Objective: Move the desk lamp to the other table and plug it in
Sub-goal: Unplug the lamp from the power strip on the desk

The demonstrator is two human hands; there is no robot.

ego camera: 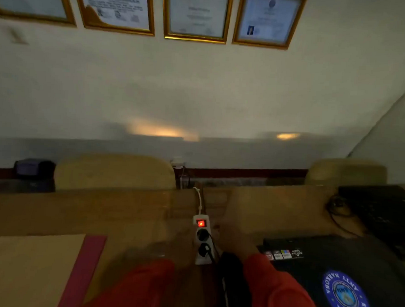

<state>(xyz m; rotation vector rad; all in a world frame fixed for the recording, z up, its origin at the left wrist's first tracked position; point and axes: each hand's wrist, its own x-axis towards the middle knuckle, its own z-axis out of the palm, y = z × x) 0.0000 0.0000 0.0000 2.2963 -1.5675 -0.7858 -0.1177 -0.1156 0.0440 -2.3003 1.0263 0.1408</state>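
A white power strip (pixel 201 239) lies on the wooden desk (pixel 123 219) with its red switch lit and two black plugs in its sockets. My right hand (pixel 233 239) is a blur just to the right of the strip, at the black cables. My left hand (pixel 149 249) is smeared by motion left of the strip, low over the desk. Both arms wear red sleeves. A dark upright object (pixel 232 284) stands between my forearms; I cannot tell what it is. No lamp shows clearly.
A closed black laptop (pixel 319 277) with a round blue sticker lies at right, with a black keyboard (pixel 381 209) behind it. A beige and pink folder (pixel 38 266) lies at left. Two tan chair backs and a wall socket (pixel 178 163) stand behind the desk.
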